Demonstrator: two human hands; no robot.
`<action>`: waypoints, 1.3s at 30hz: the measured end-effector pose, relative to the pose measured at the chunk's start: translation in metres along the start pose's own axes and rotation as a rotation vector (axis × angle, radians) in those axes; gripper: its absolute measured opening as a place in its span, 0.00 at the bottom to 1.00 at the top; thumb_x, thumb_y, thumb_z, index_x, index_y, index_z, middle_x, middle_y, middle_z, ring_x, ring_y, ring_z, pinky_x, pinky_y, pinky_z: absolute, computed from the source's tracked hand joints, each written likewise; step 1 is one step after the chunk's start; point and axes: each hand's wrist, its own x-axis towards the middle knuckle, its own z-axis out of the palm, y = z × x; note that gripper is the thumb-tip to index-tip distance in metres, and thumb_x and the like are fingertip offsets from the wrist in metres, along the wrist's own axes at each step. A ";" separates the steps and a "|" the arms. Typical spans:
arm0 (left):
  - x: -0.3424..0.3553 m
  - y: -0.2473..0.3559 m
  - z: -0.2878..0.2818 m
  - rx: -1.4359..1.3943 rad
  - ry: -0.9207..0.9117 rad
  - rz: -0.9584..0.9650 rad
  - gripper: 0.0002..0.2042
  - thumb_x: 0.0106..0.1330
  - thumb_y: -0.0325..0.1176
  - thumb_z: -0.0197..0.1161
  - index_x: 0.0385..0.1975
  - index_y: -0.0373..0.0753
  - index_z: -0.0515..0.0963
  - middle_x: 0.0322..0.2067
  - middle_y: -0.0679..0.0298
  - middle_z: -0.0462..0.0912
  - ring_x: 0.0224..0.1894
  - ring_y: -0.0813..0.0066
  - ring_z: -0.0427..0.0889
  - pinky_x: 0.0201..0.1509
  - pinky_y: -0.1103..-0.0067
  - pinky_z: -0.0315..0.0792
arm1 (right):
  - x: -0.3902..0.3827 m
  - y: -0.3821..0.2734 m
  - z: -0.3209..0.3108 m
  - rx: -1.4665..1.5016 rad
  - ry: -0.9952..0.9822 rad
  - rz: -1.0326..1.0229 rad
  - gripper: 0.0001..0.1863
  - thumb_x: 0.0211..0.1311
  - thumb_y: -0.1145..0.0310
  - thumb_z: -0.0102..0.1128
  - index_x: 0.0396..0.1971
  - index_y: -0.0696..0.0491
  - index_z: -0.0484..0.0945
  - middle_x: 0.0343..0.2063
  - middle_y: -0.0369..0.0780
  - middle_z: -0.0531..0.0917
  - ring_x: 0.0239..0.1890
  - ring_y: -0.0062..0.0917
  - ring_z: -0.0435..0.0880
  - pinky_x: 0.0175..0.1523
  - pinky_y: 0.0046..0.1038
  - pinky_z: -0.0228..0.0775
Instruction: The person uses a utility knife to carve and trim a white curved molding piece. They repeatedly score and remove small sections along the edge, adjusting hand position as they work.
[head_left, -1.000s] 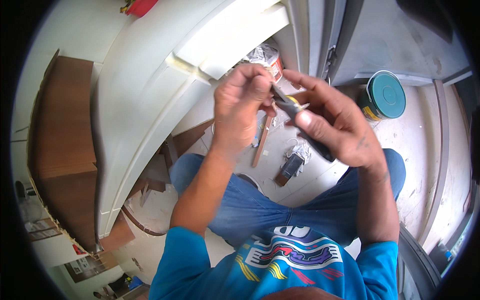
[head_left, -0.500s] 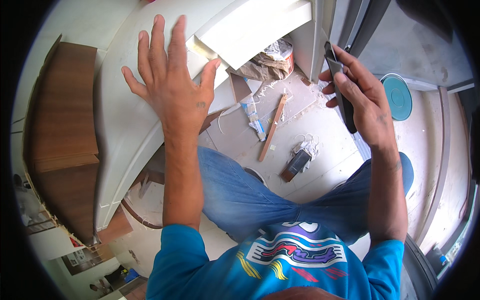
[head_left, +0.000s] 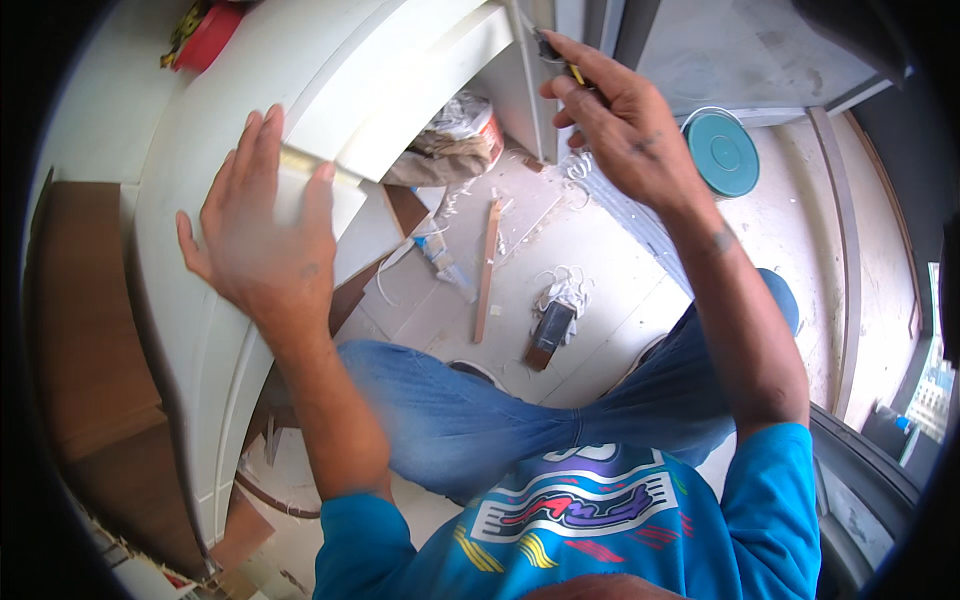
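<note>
My left hand (head_left: 262, 235) lies with outstretched fingers on a white panel (head_left: 185, 215), its fingertips beside a narrow pale strip at the panel's notched edge. It holds nothing. My right hand (head_left: 635, 140), up at the far right of the white cabinet (head_left: 400, 85), has its fingers closed round a dark utility knife (head_left: 575, 75). A bit of yellow shows on the knife. Most of its handle is hidden by the fingers, and its tip is close to the cabinet's upright side.
On the littered floor lie a wooden stick (head_left: 488, 270), a dark block (head_left: 550, 335) with white strings, and a crumpled tube (head_left: 440, 262). Paper bags (head_left: 445, 150) sit under the cabinet. A teal-lidded bucket (head_left: 722, 152) stands at right; brown boards (head_left: 85, 320) are at left.
The view has shifted, moving the room's things leftward and down at the top. My right hand has reached farther forward with the utility knife, to the cabinet's side. The left hand stays over the white panel.
</note>
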 end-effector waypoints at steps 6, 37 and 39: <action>0.001 -0.004 -0.002 -0.013 0.015 0.026 0.30 0.63 0.41 0.80 0.68 0.62 0.83 0.66 0.82 0.86 0.68 0.76 0.81 0.81 0.60 0.52 | 0.013 0.005 0.000 -0.116 -0.003 -0.085 0.25 0.85 0.63 0.54 0.76 0.53 0.74 0.40 0.42 0.88 0.38 0.22 0.84 0.46 0.30 0.81; 0.010 0.000 -0.004 -0.169 0.024 0.088 0.27 0.61 0.30 0.79 0.64 0.48 0.87 0.61 0.63 0.90 0.63 0.64 0.88 0.73 0.62 0.71 | 0.036 0.029 0.015 -0.002 0.088 -0.310 0.25 0.79 0.66 0.56 0.71 0.58 0.77 0.39 0.49 0.89 0.40 0.35 0.89 0.53 0.34 0.80; 0.009 0.003 -0.005 -0.147 0.020 0.076 0.27 0.61 0.30 0.79 0.63 0.48 0.87 0.60 0.63 0.90 0.62 0.64 0.88 0.73 0.61 0.71 | 0.036 0.028 0.016 0.019 0.086 -0.312 0.25 0.79 0.65 0.56 0.71 0.58 0.78 0.39 0.49 0.89 0.40 0.33 0.89 0.53 0.33 0.80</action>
